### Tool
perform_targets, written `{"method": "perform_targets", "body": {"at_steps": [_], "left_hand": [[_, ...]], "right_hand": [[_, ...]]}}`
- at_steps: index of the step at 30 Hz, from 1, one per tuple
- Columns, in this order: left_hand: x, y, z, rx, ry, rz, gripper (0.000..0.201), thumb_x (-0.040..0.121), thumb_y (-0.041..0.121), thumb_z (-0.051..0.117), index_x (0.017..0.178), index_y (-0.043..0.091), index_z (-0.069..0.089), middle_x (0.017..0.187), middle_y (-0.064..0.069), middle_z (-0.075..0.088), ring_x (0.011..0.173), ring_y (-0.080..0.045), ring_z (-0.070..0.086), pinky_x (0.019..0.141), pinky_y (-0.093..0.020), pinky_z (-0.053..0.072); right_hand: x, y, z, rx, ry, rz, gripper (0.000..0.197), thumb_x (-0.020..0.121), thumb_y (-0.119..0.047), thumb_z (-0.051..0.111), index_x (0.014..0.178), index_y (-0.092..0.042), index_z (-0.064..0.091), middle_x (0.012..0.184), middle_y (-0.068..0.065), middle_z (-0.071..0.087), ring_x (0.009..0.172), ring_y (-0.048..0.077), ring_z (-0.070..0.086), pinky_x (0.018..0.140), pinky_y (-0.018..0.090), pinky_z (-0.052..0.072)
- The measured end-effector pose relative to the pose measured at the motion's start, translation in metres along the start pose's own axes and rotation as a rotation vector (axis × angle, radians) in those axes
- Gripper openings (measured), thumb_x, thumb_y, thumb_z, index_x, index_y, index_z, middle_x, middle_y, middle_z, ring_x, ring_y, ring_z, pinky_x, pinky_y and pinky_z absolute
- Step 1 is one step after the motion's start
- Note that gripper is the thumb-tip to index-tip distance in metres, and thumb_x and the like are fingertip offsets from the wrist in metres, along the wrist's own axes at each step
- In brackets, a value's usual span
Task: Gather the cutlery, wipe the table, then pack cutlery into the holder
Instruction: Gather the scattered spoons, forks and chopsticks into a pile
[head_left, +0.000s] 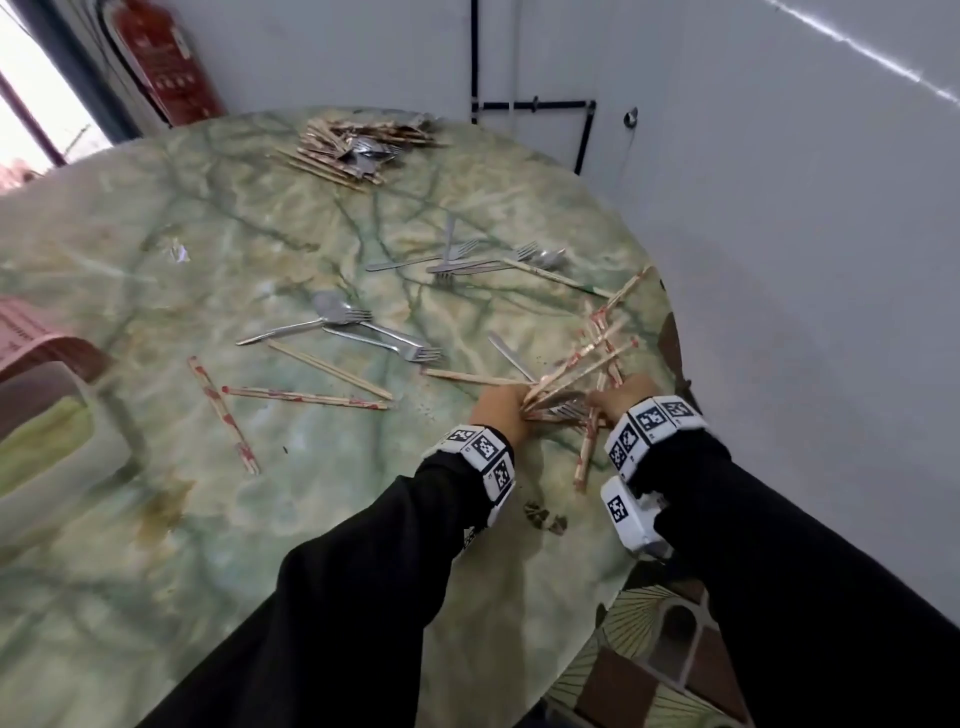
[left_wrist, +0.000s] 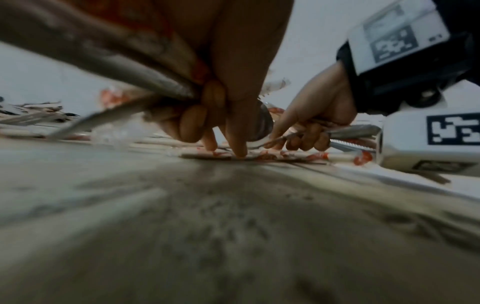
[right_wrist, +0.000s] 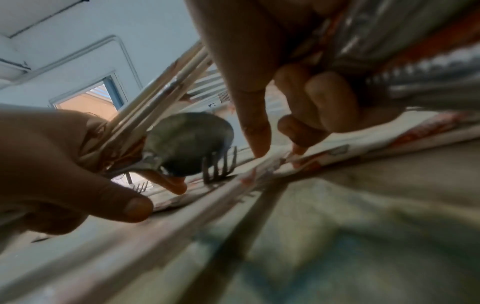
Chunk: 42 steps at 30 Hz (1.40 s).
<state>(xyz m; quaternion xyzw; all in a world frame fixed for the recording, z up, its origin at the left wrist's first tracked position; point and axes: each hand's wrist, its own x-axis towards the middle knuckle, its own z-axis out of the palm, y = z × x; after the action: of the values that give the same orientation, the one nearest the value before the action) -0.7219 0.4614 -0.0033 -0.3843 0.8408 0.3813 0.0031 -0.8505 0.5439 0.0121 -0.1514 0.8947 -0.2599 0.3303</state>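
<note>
Both hands, the left hand (head_left: 501, 410) and right hand (head_left: 621, 397), each clench mixed bundles of paper-wrapped wooden chopsticks (head_left: 582, 364) and slim steel forks (head_left: 563, 411) low over the round green marble bench (head_left: 260, 260), light, stiff, slippery pieces probably best gripped mid-length.

Black long sleeves (head_left: 363, 561), white wrist bands (head_left: 483, 452) w/ b&w square code tags, both arms.
</note>
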Motion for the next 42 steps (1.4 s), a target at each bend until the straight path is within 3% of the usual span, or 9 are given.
{"method": "perform_targets", "body": {"at_steps": [3, 6, 10, 16, 20, 25, 28, 32, 42], "left_hand": [[0.008, 0.002, 0.003, 0.083, -0.062, 0.06, 0.03, 0.083, 0.021, 0.063, 0.113, 0.019, 0.065, 0.11, -0.012, 0.068, 0.109, -0.024, 0.062, 0.095, -0.036, 0.047], [0.014, 0.001, -0.002, 0.238, -0.116, 0.084, 0.039, 0.087, 0.02, 0.056, 0.126, 0.023, 0.056, 0.122, -0.011, 0.062, 0.116, -0.026, 0.057, 0.098, -0.033, 0.043], [0.018, -0.002, -0.016, 0.381, -0.191, 0.077, 0.036, 0.088, 0.022, 0.055, 0.122, 0.011, 0.058, 0.12, -0.017, 0.061, 0.113, -0.031, 0.056, 0.094, -0.033, 0.043], [0.018, -0.012, -0.057, 0.41, -0.134, -0.027, 0.032, 0.081, 0.023, 0.063, 0.103, 0.001, 0.065, 0.104, -0.019, 0.066, 0.099, -0.031, 0.062, 0.078, -0.031, 0.046], [0.015, -0.024, -0.083, 0.389, -0.11, -0.125, 0.035, 0.078, 0.03, 0.066, 0.1, 0.003, 0.065, 0.086, -0.012, 0.058, 0.084, -0.028, 0.058, 0.067, -0.028, 0.042], [0.005, -0.038, -0.11, 0.265, -0.134, -0.186, 0.023, 0.078, 0.031, 0.069, 0.081, 0.009, 0.061, 0.071, -0.006, 0.058, 0.059, -0.017, 0.051, 0.051, -0.023, 0.037], [-0.002, -0.042, -0.125, 0.143, -0.065, -0.19, 0.037, 0.083, 0.04, 0.064, 0.061, 0.013, 0.052, 0.049, 0.002, 0.052, 0.046, -0.011, 0.045, 0.045, -0.021, 0.033], [0.002, -0.03, -0.128, -0.134, 0.045, -0.152, 0.034, 0.088, 0.038, 0.058, 0.063, 0.015, 0.056, 0.034, 0.008, 0.054, 0.028, -0.001, 0.043, 0.032, -0.011, 0.031], [0.044, 0.047, -0.069, -0.499, 0.25, -0.257, 0.034, 0.095, 0.029, 0.05, 0.065, 0.013, 0.051, 0.034, 0.01, 0.055, 0.032, 0.002, 0.048, 0.043, -0.015, 0.037]], "right_hand": [[0.033, 0.011, 0.009, -0.106, -0.024, -0.046, 0.031, 0.081, -0.033, 0.061, 0.107, -0.018, 0.062, 0.112, 0.004, 0.063, 0.097, 0.027, 0.062, 0.078, 0.028, 0.046], [0.086, 0.022, 0.021, -0.092, -0.063, 0.029, 0.028, 0.071, -0.048, 0.059, 0.088, -0.027, 0.063, 0.093, 0.0, 0.07, 0.079, 0.023, 0.066, 0.074, 0.036, 0.055], [0.032, -0.01, 0.006, 0.012, -0.033, -0.018, 0.022, 0.084, -0.029, 0.054, 0.069, -0.013, 0.058, 0.082, 0.008, 0.066, 0.081, 0.026, 0.066, 0.078, 0.034, 0.056], [0.032, -0.017, 0.001, 0.285, -0.025, 0.032, 0.025, 0.082, 0.003, 0.055, 0.058, -0.001, 0.054, 0.035, 0.003, 0.057, 0.025, 0.009, 0.048, 0.03, 0.014, 0.035], [0.025, -0.03, -0.013, 0.427, -0.035, 0.029, 0.017, 0.08, 0.002, 0.057, 0.065, 0.007, 0.062, 0.038, 0.005, 0.057, 0.02, 0.006, 0.031, 0.03, 0.01, 0.026], [0.019, -0.044, -0.03, 0.604, -0.167, -0.029, 0.031, 0.093, -0.004, 0.043, 0.065, 0.001, 0.052, 0.051, 0.009, 0.048, 0.021, 0.003, 0.031, 0.031, 0.009, 0.027], [0.024, -0.05, -0.038, 0.623, -0.171, -0.035, 0.034, 0.095, -0.008, 0.042, 0.063, 0.001, 0.051, 0.032, 0.004, 0.044, 0.02, 0.005, 0.033, 0.031, 0.01, 0.031], [0.04, -0.053, -0.043, 0.642, -0.229, -0.018, 0.04, 0.096, -0.018, 0.045, 0.059, -0.004, 0.049, 0.032, 0.002, 0.053, 0.026, 0.009, 0.05, 0.046, 0.026, 0.048], [0.093, -0.055, -0.084, 0.654, -0.545, -0.091, 0.034, 0.099, -0.014, 0.039, 0.066, -0.01, 0.041, 0.031, -0.004, 0.044, 0.024, 0.007, 0.042, 0.031, 0.013, 0.037]]}}
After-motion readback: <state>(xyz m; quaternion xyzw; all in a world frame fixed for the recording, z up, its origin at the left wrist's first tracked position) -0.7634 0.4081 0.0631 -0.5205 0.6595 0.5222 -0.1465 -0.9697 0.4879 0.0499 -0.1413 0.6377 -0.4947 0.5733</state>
